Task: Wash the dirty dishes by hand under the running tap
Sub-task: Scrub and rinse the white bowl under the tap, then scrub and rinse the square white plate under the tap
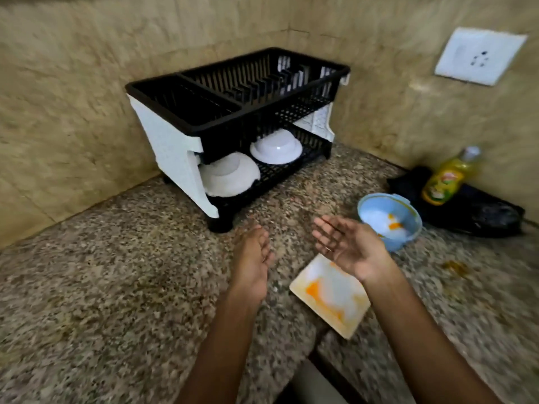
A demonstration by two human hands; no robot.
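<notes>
1. The rack (233,112) stands at the left against the wall, with two white bowls (275,147) upturned on its lower shelf.
2. The left hand (252,258) hovers over the tabletop (102,287), fingers straight and relaxed, holding nothing.
3. The plate (329,295), smeared orange, lies flat on the tabletop, its near corner over the sink edge.
4. The right hand (347,246) hovers palm up above the plate's far end, fingers spread, empty.
5. The blue bowl (389,220), also soiled, sits just beyond the right hand; a soap bottle (446,179) lies further right.
6. No tap shows. The step looks like picking up the next dirty dish; the next move likely calls for gripping the plate by its edges and carrying it to the sink.
</notes>
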